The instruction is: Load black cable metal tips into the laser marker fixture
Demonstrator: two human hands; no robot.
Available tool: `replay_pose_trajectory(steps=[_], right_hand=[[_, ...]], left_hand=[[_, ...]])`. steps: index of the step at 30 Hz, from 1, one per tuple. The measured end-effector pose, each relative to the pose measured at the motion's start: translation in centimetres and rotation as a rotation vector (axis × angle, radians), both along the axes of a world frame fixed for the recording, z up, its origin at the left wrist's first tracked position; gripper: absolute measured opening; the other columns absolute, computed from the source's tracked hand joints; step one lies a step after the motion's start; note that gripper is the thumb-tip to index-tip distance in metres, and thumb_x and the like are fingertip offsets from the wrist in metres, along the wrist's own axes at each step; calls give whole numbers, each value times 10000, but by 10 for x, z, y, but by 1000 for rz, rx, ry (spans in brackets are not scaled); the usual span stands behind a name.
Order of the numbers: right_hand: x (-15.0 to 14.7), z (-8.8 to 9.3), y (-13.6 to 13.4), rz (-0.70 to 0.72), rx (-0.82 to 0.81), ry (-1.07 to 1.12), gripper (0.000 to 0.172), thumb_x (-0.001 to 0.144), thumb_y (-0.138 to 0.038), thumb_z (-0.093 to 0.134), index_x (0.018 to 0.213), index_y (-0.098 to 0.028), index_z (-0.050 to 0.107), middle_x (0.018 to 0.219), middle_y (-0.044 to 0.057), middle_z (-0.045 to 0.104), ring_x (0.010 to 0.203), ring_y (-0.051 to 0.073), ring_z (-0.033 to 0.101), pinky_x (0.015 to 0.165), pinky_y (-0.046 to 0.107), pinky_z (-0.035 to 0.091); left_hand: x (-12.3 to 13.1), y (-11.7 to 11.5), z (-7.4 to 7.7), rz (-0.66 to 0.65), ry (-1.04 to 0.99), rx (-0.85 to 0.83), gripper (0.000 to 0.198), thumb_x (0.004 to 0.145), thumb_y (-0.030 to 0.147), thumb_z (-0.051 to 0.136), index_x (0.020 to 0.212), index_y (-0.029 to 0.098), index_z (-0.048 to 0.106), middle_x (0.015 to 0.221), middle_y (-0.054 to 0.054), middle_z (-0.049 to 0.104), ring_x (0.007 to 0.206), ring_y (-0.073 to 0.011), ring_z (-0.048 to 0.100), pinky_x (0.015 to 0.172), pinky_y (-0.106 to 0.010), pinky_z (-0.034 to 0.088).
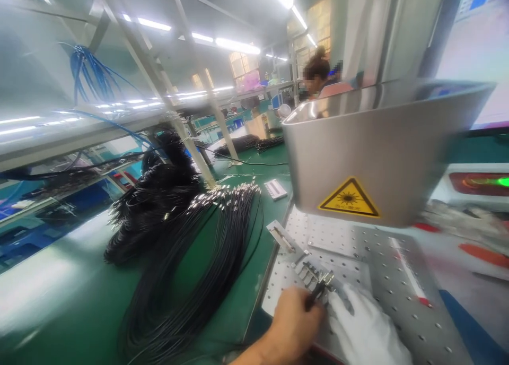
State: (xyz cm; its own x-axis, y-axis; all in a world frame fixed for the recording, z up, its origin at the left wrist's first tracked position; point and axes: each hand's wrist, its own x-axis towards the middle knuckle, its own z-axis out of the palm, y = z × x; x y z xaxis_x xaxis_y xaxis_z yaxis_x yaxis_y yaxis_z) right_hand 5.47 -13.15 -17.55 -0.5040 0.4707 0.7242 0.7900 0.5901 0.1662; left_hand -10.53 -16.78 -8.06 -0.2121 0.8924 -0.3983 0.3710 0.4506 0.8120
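My left hand [296, 318], bare, is closed around a small bunch of black cables [316, 295] with silver metal connectors [326, 280] poking out beyond the fingers. These connectors are over a small slotted metal fixture [306, 272] on the perforated metal plate [278, 288]. Close by on the right is my right hand [368, 325] in a white glove. Its fingers look stretched and apart, with the tips beside the connectors; blur hides whether they touch.
A large metal hood [353, 153] with a yellow laser warning sign [350, 198] overhangs the plate. Left on the green bench [79, 322] lie a long bundle of black cables [214, 269] and a heaped coil [155, 211]. A person [318, 76] sits beyond; a screen [473, 57] stands right.
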Motion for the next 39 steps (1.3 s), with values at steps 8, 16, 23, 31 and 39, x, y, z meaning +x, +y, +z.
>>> replay_pose_trajectory(steps=[8,16,23,31,39], right_hand=[[-4,-11,-3,-64,-51,37,219,852,-255,565,1036,-257,684,1095,103,653,973,273,619,713,340,503],[-11,-2,-6,-56,-73,80,238,811,-170,533,941,-210,728,1038,149,643,909,283,608,704,365,512],[-13,12,-11,-74,-111,103,226,866,-173,518,928,-210,732,1031,146,638,908,275,609,704,359,534],[-12,20,-16,-94,-102,116,252,912,-160,487,936,-206,734,1036,127,645,941,261,604,727,351,532],[-17,13,-11,-120,-102,76,253,860,-150,534,967,-237,746,1070,110,667,932,260,617,710,349,521]], left_hand=[[5,1,9,-73,175,-70,262,802,271,529,569,209,427,584,48,341,630,-123,330,602,-289,224],[7,-3,-2,-28,254,-38,229,826,362,594,681,192,642,641,-5,549,761,-198,513,710,-289,351],[13,-3,2,-28,284,-68,211,852,303,550,714,186,657,716,-29,626,754,-202,529,720,-303,353],[17,0,11,-13,234,-60,260,803,187,541,557,208,458,546,45,385,619,-129,363,607,-286,255],[-14,-2,11,-13,202,89,225,840,218,496,621,219,448,600,24,496,637,-137,449,602,-273,301]])
